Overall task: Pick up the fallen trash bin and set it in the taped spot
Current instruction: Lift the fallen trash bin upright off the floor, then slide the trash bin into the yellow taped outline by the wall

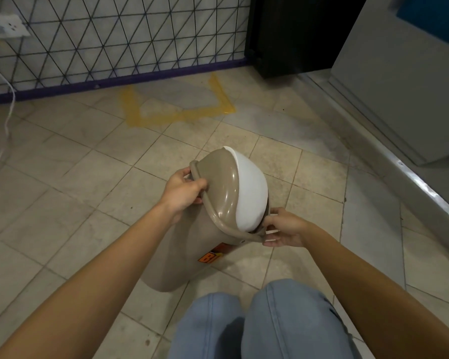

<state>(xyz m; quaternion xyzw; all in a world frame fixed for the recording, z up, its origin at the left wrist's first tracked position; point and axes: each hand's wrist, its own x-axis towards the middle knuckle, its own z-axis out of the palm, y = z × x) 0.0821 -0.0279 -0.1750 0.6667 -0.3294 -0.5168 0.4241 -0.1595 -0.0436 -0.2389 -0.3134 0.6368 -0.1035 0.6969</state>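
A beige plastic trash bin [189, 257] with a domed lid and a white swing flap [249, 193] leans tilted on the tiled floor, its top pointing away from me. An orange sticker shows on its side. My left hand [183, 193] grips the lid rim on the left. My right hand [283, 228] grips the rim on the lower right. The taped spot [176, 114], a three-sided outline of yellow tape, lies on the floor beyond the bin, against the wall.
A wall with a black wire grid [114, 37] and a purple baseboard runs along the far side. A white cable [7, 110] hangs at the left. A black object [290, 35] stands in the corner, a grey cabinet [412, 73] at right. My knees in jeans [265, 322] are below.
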